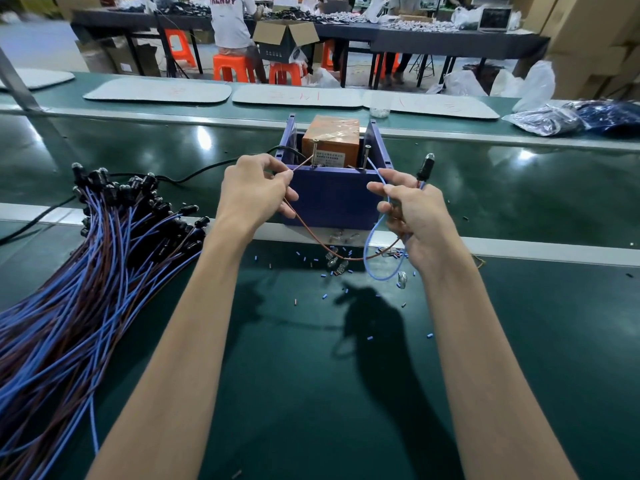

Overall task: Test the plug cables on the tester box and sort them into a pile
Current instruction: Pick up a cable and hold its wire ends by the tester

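One plug cable (346,258) is held slung between both hands in front of the tester box (332,195). Its black plug head (423,168) stands up at one o'clock of the right hand (412,216). The brown lead (300,163) is pinched near its tip by the fingers (277,168) of the left hand (252,188) and aimed at one o'clock toward the left post (315,152); contact cannot be told. The blue lead (375,168) is pinched by the right hand and aimed at eleven o'clock toward the right post (365,155). Both forearms are stretched over the surface (311,375), and the pile (104,254) lies at nine o'clock.
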Demonstrator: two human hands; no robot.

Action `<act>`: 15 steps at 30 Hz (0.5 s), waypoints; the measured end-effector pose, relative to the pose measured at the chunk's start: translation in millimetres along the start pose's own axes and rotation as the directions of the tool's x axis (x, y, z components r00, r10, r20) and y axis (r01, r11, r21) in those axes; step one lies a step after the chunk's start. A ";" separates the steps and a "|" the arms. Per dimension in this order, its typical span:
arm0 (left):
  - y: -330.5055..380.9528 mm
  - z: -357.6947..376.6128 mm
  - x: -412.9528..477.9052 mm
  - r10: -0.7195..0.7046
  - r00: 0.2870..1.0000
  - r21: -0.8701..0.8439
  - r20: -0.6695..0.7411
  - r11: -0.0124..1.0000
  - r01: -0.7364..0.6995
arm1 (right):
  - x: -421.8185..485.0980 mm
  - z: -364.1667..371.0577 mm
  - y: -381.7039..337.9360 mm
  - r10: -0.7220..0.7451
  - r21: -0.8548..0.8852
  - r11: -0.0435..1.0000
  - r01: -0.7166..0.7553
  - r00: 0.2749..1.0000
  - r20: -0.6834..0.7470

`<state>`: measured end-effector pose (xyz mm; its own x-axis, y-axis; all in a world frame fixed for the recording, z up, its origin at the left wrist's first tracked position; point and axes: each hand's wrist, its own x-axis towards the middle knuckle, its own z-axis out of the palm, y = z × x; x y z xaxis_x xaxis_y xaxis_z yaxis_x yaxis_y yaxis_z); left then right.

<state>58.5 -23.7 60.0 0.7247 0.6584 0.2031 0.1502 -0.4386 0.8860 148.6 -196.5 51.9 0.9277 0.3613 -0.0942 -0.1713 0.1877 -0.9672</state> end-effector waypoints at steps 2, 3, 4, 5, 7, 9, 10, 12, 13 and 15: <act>1.1 -0.4 -0.4 0.006 1.000 -0.001 0.005 1.000 -0.006 | 0.3 0.3 0.5 0.003 0.002 1.000 -0.003 1.000 0.008; 1.4 -0.6 -0.6 0.011 1.000 0.001 0.007 1.000 -0.011 | 0.5 0.3 0.4 0.004 0.005 1.000 -0.004 1.000 0.010; 1.6 -0.9 -0.7 0.013 1.000 0.003 0.009 1.000 -0.013 | 0.8 0.2 0.4 0.005 0.007 1.000 -0.005 1.000 0.011; 1.8 -1.1 -0.6 0.013 1.000 0.003 0.011 1.000 -0.013 | 0.9 0.1 0.2 0.006 0.010 1.000 -0.006 1.000 0.012; 1.7 -1.9 -0.2 0.011 1.000 0.009 0.020 1.000 -0.011 | 0.8 0.0 0.0 0.006 0.008 1.000 -0.006 1.000 0.009; 1.8 -2.5 -0.2 0.009 0.999 0.018 0.037 1.000 -0.010 | 0.4 -0.2 -0.1 0.004 0.004 1.000 -0.004 1.000 0.007; 1.8 -2.6 -0.3 0.008 0.999 0.022 0.047 1.000 -0.009 | 0.1 -0.3 -0.2 0.003 0.003 1.000 -0.003 1.000 0.007; 1.9 -2.6 -0.8 0.008 0.998 0.033 0.058 0.999 -0.010 | -0.3 -0.4 -0.6 0.002 -0.001 1.000 -0.002 1.000 0.008; 2.2 -2.6 -0.8 0.010 0.998 0.040 0.060 0.999 -0.012 | -0.3 -0.5 -1.0 0.001 -0.003 1.000 -0.001 1.000 0.007; 2.8 -3.3 -0.5 0.015 0.998 0.048 0.060 0.999 -0.017 | -0.3 -1.1 -1.9 0.002 -0.008 1.000 -0.002 1.000 0.003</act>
<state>56.3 -23.3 63.7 0.7660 0.6140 0.1906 0.1698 -0.4791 0.8612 148.9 -198.0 53.4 0.9262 0.3647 -0.0954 -0.1707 0.1799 -0.9688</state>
